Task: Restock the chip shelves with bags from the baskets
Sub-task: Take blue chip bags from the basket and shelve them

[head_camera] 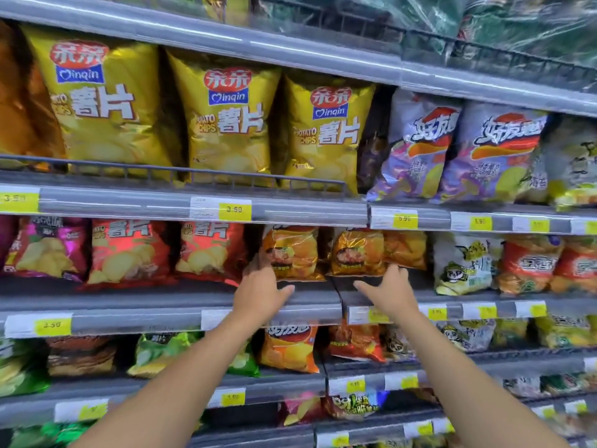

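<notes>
Your left hand (pixel 261 294) meets the lower left corner of an orange chip bag (pixel 292 253) on the middle shelf (pixel 161 297); blur hides any pinch. Your right hand (pixel 391 291), fingers spread, touches the second orange bag (pixel 357 252) above it. Both bags are likely light, puffy, slick and fragile: hold the edges gently.

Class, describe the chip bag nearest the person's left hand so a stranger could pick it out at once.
Find the shelf under the row of big yellow bags. Past its red bags stand two glossy orange bags side by side. It is the left orange bag, just above the left hand; its twin stands above the right hand.
</notes>
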